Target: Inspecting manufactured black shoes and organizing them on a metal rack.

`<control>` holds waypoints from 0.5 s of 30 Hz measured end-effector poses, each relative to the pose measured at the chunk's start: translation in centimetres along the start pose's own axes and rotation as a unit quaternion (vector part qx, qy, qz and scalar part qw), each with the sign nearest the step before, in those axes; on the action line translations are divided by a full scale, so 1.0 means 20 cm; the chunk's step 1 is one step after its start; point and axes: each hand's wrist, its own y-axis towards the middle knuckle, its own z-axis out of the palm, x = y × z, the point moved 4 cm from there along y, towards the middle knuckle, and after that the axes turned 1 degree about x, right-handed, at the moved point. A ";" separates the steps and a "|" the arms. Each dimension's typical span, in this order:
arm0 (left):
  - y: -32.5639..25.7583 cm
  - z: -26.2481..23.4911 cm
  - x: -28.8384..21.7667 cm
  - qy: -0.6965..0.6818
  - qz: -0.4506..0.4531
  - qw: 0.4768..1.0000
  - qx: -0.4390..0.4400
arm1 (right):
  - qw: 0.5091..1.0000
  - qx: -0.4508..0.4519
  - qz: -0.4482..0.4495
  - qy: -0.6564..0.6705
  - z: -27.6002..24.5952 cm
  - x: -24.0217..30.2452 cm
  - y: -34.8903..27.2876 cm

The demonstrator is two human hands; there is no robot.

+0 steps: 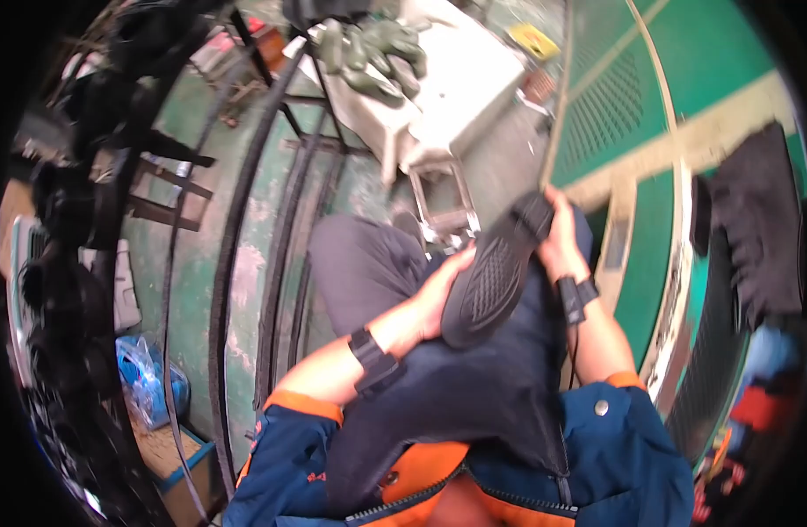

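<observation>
A black shoe (491,285) lies sole up over my lap, its patterned tread facing me. Its heel points toward the far right and its rounded toe toward me. My left hand (442,285) is closed around the shoe's left side near the toe, the fingers partly hidden beneath it. At the heel end, my right hand (561,233) grips the shoe from the right. Black straps with small boxes sit on both wrists. The shoe's upper is out of sight underneath.
A black metal rack (236,228) with dark shoes stands along my left. Ahead, a white table (465,75) bears a pile of olive-green gloves or shoe forms (372,57). Green panelled doors (636,255) run along my right, with dark cloth (759,228) hanging there. A blue bag (153,378) lies at lower left.
</observation>
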 end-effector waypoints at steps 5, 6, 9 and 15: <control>-0.18 -0.01 0.03 0.122 0.038 0.989 -0.077 | 0.999 0.017 0.044 -0.022 0.05 -0.22 0.00; -0.20 0.00 0.00 0.348 0.134 0.919 -0.129 | 0.996 0.071 0.052 -0.019 0.08 -0.22 0.02; -0.17 -0.05 -0.25 0.690 0.059 0.720 -0.041 | 0.990 0.115 0.069 -0.054 0.11 -0.21 0.06; 0.28 -0.11 -0.48 0.589 0.203 0.751 -0.219 | 0.968 0.176 0.041 -0.171 0.15 -0.18 0.05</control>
